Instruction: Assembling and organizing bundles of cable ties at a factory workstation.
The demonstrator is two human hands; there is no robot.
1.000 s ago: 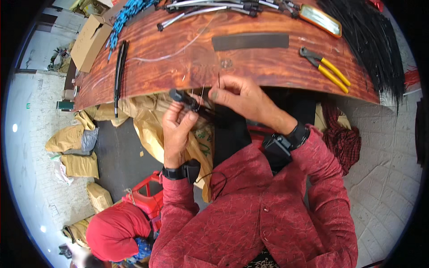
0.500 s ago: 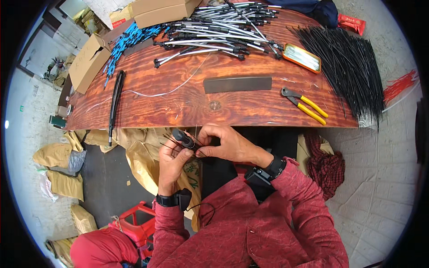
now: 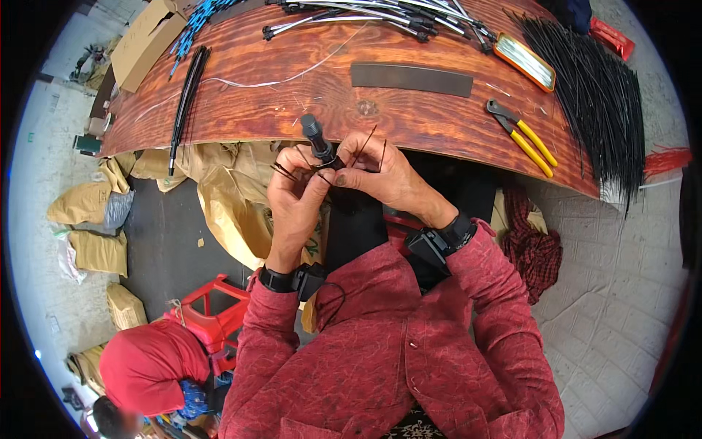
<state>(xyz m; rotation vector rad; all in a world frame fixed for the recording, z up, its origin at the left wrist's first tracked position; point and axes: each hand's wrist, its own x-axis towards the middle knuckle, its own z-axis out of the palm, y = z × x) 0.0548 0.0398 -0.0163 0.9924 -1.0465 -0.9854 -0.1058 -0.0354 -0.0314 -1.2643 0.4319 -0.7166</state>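
Just in front of the table's near edge, both my hands work on a black umbrella-frame-like piece (image 3: 313,134), a thick ridged shaft end with several thin dark rods fanning out from its base. My left hand (image 3: 292,205) is closed around its left side, thumb pressed at the base, with some rods poking out past the fingers. From the right, my right hand (image 3: 387,175) pinches at the same base, where a thin wire seems to run round the shaft. Two or so rods stick up past my right fingers. The lower part of the piece is hidden by my hands.
On the wooden table (image 3: 263,110) lie a dark flat bar (image 3: 412,79), yellow-handled cutters (image 3: 523,137), a tin of thin wires (image 3: 525,62), silver rods (image 3: 351,18), a black rod pile (image 3: 592,95) and a black bundle (image 3: 189,106). A red stool (image 3: 212,307) stands lower left.
My view has tilted, so the table sits higher in the picture. The black shaft end points more upright, and the thin rods spread wider on both sides. Both hands keep their grip.
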